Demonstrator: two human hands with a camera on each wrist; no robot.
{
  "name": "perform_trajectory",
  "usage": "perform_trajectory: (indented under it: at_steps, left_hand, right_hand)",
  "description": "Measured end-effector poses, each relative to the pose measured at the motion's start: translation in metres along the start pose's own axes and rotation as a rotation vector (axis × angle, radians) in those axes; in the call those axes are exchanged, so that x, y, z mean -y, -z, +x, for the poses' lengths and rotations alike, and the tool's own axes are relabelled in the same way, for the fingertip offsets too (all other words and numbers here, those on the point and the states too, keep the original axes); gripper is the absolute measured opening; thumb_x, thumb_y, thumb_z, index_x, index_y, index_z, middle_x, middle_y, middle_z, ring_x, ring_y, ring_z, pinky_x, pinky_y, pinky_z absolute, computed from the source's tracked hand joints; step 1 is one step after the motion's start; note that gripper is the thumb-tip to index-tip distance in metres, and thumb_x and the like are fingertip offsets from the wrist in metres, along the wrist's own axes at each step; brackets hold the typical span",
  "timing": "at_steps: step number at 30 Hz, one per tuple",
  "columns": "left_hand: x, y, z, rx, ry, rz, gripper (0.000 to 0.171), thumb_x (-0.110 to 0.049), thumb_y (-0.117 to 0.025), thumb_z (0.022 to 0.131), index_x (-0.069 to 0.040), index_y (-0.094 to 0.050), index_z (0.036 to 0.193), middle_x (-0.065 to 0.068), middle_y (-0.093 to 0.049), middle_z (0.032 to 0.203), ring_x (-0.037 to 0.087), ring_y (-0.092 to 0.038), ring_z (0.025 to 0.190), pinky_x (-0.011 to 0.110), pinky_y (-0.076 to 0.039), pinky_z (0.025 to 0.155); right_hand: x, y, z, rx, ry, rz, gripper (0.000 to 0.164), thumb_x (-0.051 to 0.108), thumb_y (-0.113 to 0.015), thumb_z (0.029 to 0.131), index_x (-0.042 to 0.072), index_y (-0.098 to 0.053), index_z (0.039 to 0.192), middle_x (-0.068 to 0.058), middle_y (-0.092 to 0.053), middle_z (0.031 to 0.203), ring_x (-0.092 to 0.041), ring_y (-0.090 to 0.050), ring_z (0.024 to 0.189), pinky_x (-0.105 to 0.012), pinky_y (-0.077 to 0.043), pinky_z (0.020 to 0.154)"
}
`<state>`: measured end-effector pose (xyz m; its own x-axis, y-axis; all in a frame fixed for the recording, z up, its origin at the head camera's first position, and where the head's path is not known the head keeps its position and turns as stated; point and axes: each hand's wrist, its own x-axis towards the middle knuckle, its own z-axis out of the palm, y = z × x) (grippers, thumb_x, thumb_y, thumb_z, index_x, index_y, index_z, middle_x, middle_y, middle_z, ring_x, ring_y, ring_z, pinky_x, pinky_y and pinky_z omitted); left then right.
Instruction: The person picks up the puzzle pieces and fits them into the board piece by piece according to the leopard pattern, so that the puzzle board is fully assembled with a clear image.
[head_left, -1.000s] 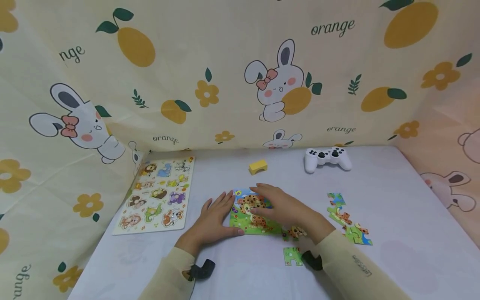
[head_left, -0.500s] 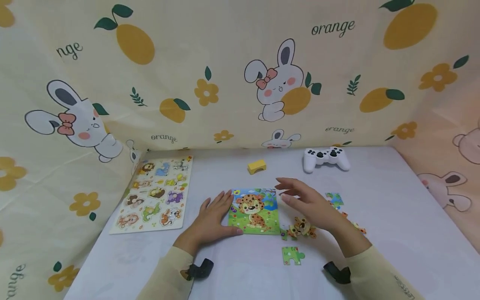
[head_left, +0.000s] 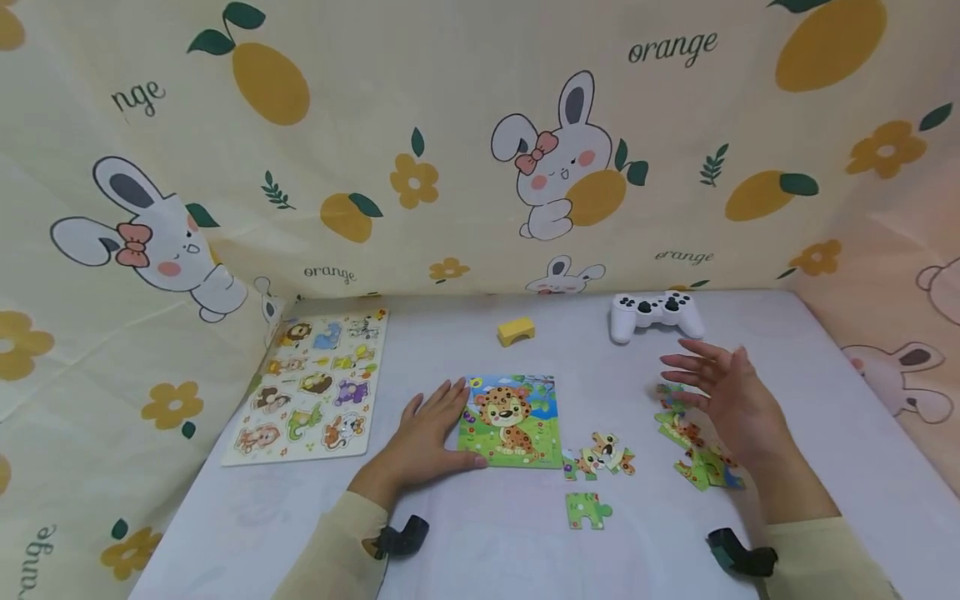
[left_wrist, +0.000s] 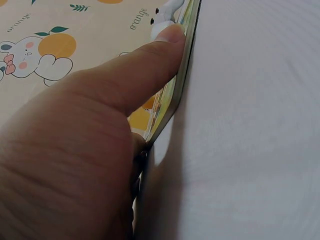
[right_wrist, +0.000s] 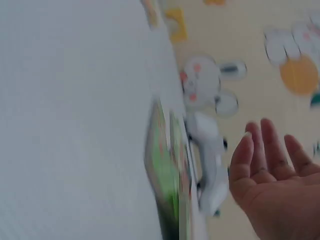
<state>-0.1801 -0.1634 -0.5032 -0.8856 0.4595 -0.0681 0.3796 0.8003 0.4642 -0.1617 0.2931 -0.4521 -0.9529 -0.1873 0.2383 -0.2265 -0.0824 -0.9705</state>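
A small square leopard picture board point(head_left: 513, 417) lies flat in the middle of the table. My left hand point(head_left: 420, 442) rests at its left side, fingers spread along that edge and the thumb point(left_wrist: 150, 65) straight on the near edge. Off to the right, my right hand point(head_left: 742, 408) hovers with extended fingers and holds nothing. Beneath and beside it lie several jigsaw pieces point(head_left: 705, 467), partly covered by the hand. Another cluster of leopard pieces point(head_left: 606, 454) sits by the board's lower right corner, with a single green piece point(head_left: 585, 511) nearer me.
At the left is an animal puzzle board point(head_left: 311, 392). A yellow arch block point(head_left: 516, 332) stands behind the leopard board, and a white game controller point(head_left: 656, 317) lies at the back right. A patterned cloth wall point(head_left: 450, 125) rises behind the table point(head_left: 495, 542).
My right hand has moved right, from over the leopard board to above the pieces at the right, uncovering the board and the nearer pieces. The left hand has stayed put.
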Motion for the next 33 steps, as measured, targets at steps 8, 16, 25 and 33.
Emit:
perform_trajectory:
  at_steps: [8, 16, 25, 33]
  left_hand:
    - [-0.002, 0.001, -0.001, 0.007, 0.015, 0.005, 0.121, -0.083, -0.07, 0.085, -0.015, -0.025, 0.174, -0.006, -0.009, 0.18, 0.018, -0.003, 0.165, 0.056, 0.005, 0.129]
    - [-0.002, 0.001, 0.0, -0.002, 0.009, -0.003, 0.12, -0.082, -0.07, 0.085, -0.014, -0.027, 0.174, -0.005, -0.012, 0.181, 0.019, -0.004, 0.166, 0.057, 0.005, 0.129]
    - [-0.002, 0.0, 0.001, -0.002, 0.017, 0.001, 0.12, -0.083, -0.07, 0.084, -0.014, -0.028, 0.174, -0.005, -0.012, 0.18, 0.02, -0.005, 0.166, 0.058, 0.005, 0.129]
    - [-0.002, 0.0, 0.001, -0.002, 0.011, -0.001, 0.121, -0.083, -0.07, 0.084, -0.015, -0.026, 0.174, -0.005, -0.011, 0.18, 0.019, -0.004, 0.166, 0.057, 0.005, 0.129]
  right_hand:
    - [-0.015, 0.041, -0.011, -0.169, -0.048, 0.096, 0.047, 0.037, -0.034, 0.121, 0.017, -0.051, 0.16, -0.001, -0.068, 0.143, -0.015, -0.066, 0.126, -0.023, -0.055, 0.099]
    - [-0.033, 0.042, -0.007, -0.119, -0.361, -0.544, 0.079, 0.054, -0.052, 0.114, 0.008, -0.026, 0.173, -0.027, -0.046, 0.163, -0.044, -0.043, 0.143, -0.068, -0.037, 0.117]
    - [-0.039, 0.035, 0.001, 0.023, -0.329, -0.862, 0.071, 0.041, -0.074, 0.106, -0.002, -0.051, 0.157, -0.035, -0.033, 0.16, -0.063, -0.024, 0.146, -0.085, -0.028, 0.109]
    - [-0.039, 0.029, 0.003, -0.015, -0.355, -0.902, 0.062, 0.037, -0.075, 0.106, -0.007, -0.056, 0.146, -0.039, -0.03, 0.157, -0.065, -0.019, 0.143, -0.087, -0.025, 0.107]
